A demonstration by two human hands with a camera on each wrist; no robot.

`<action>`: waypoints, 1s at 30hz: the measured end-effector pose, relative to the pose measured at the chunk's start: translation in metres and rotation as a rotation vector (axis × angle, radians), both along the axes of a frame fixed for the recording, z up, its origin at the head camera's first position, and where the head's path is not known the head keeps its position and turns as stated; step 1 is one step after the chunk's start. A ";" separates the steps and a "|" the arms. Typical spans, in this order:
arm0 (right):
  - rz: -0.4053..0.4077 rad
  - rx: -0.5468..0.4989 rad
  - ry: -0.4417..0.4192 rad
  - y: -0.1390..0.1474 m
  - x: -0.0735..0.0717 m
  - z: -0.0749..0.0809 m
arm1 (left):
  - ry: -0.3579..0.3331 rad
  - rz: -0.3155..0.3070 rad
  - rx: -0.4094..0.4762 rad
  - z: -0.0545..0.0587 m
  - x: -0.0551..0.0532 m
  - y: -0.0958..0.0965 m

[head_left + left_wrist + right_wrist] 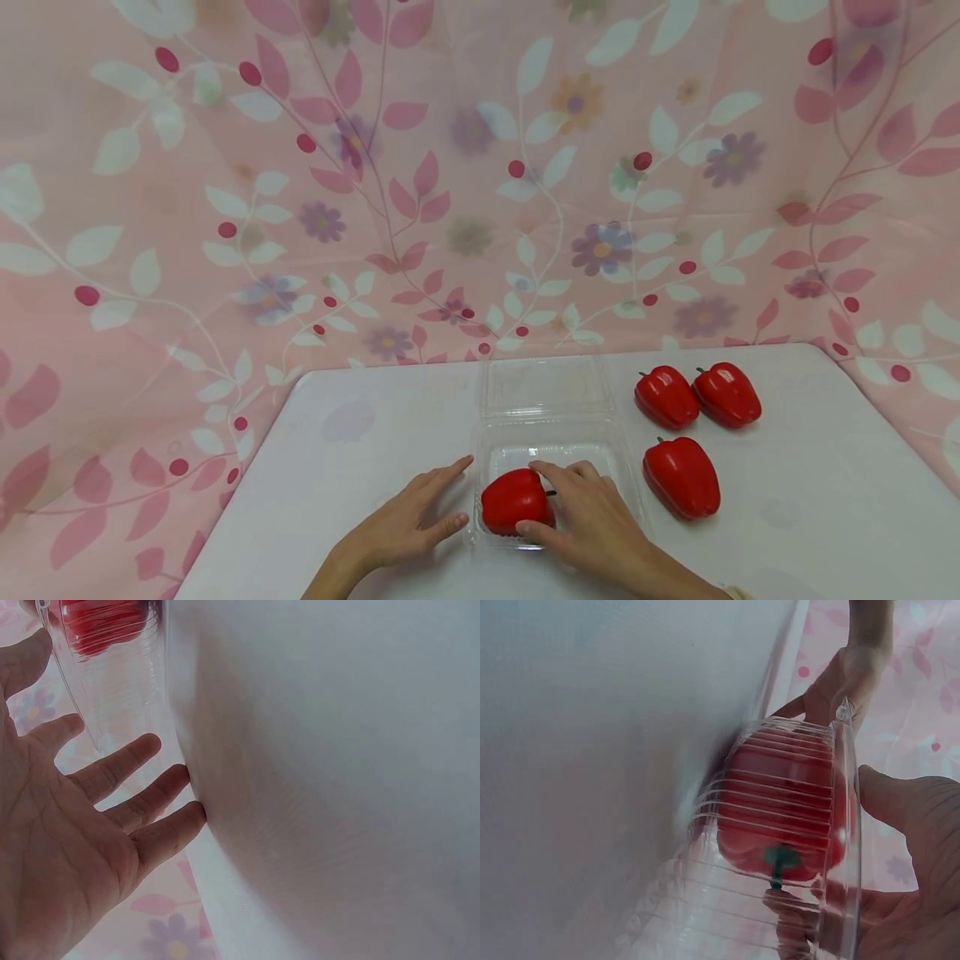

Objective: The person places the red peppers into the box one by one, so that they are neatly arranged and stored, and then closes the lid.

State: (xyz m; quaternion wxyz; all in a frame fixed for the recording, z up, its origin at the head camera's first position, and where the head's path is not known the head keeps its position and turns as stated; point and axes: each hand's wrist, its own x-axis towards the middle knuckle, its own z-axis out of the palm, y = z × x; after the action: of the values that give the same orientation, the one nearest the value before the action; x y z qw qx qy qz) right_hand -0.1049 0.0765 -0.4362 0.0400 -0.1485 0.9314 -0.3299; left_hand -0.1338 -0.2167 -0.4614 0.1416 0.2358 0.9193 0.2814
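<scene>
A red bell pepper (513, 502) lies on its side in the front left of a clear plastic clamshell box (630, 492), its green stem (781, 859) pointing right. My right hand (592, 517) reaches into the box and holds the pepper at its stem end, thumb over the near side and index finger at the far side. My left hand (408, 517) is just left of the box, fingers spread and holding nothing. In the left wrist view its palm (60, 825) shows, with the box wall beyond its fingertips.
Three more red bell peppers stand right of the box: two at the back (666, 397) (727, 395) and one nearer (681, 477). The box's transparent lid (547, 385) lies open toward the back. A white table (405, 417) meets a pink floral cloth (465, 167) behind.
</scene>
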 end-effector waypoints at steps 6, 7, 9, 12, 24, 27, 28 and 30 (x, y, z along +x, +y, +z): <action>-0.032 0.005 0.016 0.009 0.001 0.005 | 0.003 0.008 -0.012 -0.002 0.000 0.001; -0.041 0.007 0.022 0.011 0.001 0.007 | 0.004 0.009 -0.015 -0.002 0.000 0.001; -0.061 0.009 0.037 0.015 0.001 0.010 | 0.005 0.010 -0.018 -0.002 0.000 0.000; -0.088 0.004 0.053 0.023 0.001 0.015 | 0.010 0.005 -0.014 -0.001 0.000 -0.001; -0.112 0.023 0.127 0.054 -0.001 0.027 | 0.016 -0.006 -0.015 0.000 -0.001 -0.001; -0.107 0.020 0.155 0.062 -0.001 0.029 | 0.015 -0.007 -0.010 0.001 -0.001 -0.001; -0.104 0.020 0.167 0.064 -0.001 0.029 | 0.015 -0.007 -0.009 0.001 -0.001 -0.001; -0.101 0.013 0.191 0.071 -0.001 0.029 | 0.016 -0.007 -0.006 0.002 -0.001 0.000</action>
State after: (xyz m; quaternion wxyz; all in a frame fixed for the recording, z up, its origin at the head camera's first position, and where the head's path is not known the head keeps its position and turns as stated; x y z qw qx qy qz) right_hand -0.1062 0.1471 -0.4074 -0.0643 -0.1320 0.9394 -0.3097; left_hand -0.1345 -0.2170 -0.4599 0.1360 0.2407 0.9204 0.2763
